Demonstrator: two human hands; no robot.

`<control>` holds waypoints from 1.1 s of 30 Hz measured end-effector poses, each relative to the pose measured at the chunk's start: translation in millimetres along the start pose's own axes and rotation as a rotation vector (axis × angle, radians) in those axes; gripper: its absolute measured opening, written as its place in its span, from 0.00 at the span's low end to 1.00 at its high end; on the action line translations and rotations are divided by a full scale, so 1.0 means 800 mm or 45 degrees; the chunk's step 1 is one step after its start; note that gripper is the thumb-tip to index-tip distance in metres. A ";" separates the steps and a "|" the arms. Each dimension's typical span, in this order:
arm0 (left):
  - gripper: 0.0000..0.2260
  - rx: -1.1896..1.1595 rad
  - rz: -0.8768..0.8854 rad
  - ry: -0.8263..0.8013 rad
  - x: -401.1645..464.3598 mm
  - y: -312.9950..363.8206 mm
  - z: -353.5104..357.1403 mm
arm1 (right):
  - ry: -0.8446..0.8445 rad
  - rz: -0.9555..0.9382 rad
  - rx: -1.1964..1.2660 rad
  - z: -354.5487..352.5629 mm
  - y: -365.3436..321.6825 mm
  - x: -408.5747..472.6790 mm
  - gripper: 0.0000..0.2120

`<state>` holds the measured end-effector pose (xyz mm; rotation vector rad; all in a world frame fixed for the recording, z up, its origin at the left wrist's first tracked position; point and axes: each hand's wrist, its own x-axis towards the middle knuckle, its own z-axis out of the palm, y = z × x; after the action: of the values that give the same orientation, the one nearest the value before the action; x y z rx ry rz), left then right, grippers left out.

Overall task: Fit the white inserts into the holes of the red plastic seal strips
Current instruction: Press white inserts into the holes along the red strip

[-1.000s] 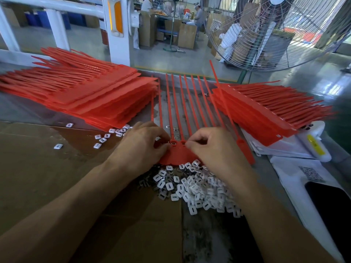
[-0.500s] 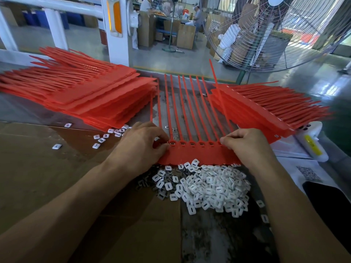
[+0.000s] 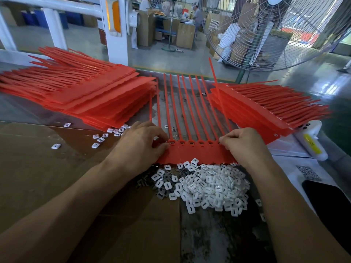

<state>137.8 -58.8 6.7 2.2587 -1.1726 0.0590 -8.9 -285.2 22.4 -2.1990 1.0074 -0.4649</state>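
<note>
A joined row of red seal strips (image 3: 195, 154) lies flat in front of me, tails pointing away. White inserts sit in several of its holes along the top of the tab band. My left hand (image 3: 139, 147) pinches the row's left end with curled fingers. Over at the right end, my right hand (image 3: 245, 144) has curled fingers gripping the band. A heap of loose white inserts (image 3: 207, 186) lies just below the row, between my wrists.
Stacks of red strips lie at the left (image 3: 79, 97) and right (image 3: 266, 111). Stray inserts (image 3: 98, 139) dot the cardboard sheet (image 3: 38, 168). A white device (image 3: 311, 143), papers and a dark phone (image 3: 330, 204) are at right. A large fan (image 3: 275, 31) stands behind.
My right hand slid from the middle of the row to its right end, uncovering the tab band and the insert heap. My left hand stayed at the left end.
</note>
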 end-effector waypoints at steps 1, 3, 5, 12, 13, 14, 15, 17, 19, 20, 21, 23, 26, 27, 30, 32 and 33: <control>0.10 -0.001 0.002 0.002 0.000 0.000 0.000 | 0.010 -0.002 -0.008 0.001 0.000 0.001 0.07; 0.10 -0.005 0.005 0.002 0.000 -0.001 0.000 | 0.031 0.001 -0.025 0.002 0.001 0.002 0.07; 0.10 -0.001 0.003 -0.007 0.000 -0.001 0.000 | 0.046 0.000 -0.049 0.003 0.001 0.004 0.08; 0.10 -0.006 0.001 -0.007 0.000 -0.001 0.000 | 0.093 0.002 -0.112 0.006 0.003 0.007 0.12; 0.10 -0.005 0.002 -0.007 0.000 -0.001 0.000 | 0.098 -0.003 -0.121 0.006 0.003 0.007 0.12; 0.10 -0.006 0.003 -0.007 0.000 -0.001 0.001 | 0.105 -0.006 -0.131 0.007 0.004 0.008 0.12; 0.10 -0.008 0.004 -0.007 0.000 -0.001 0.001 | 0.113 -0.006 -0.141 0.007 0.005 0.008 0.11; 0.10 -0.010 0.004 -0.008 0.000 -0.001 0.000 | 0.138 -0.013 -0.153 0.009 0.006 0.008 0.10; 0.10 -0.009 0.003 -0.011 0.000 -0.001 0.000 | 0.152 -0.042 -0.172 0.009 0.007 0.007 0.09; 0.10 -0.009 0.003 -0.011 0.000 -0.001 0.000 | 0.152 -0.061 -0.185 0.009 0.007 0.005 0.09; 0.10 -0.012 0.004 -0.009 0.001 -0.001 0.000 | 0.149 -0.079 -0.199 0.008 0.006 0.004 0.09; 0.10 -0.013 0.004 -0.005 0.000 -0.002 0.000 | 0.164 -0.118 -0.218 0.006 0.003 0.001 0.08; 0.10 -0.012 0.009 -0.002 0.001 -0.002 0.001 | 0.154 -0.244 -0.115 0.003 -0.011 -0.008 0.05; 0.10 -0.011 0.011 0.001 0.000 -0.002 0.001 | 0.085 -0.310 -0.036 0.004 -0.017 -0.014 0.04; 0.10 -0.008 0.009 -0.001 0.000 -0.002 0.001 | -0.255 -0.523 -0.003 0.010 -0.035 -0.031 0.02; 0.11 0.000 0.015 0.007 0.000 -0.001 0.001 | -0.450 -0.591 -0.058 0.017 -0.042 -0.040 0.01; 0.11 0.004 0.021 0.013 0.000 -0.001 0.001 | -0.530 -0.605 -0.059 0.021 -0.044 -0.043 0.02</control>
<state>138.1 -58.9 5.4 2.2494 -1.1864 0.0787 -2.8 -235.0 33.8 -2.4384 0.2759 -0.1719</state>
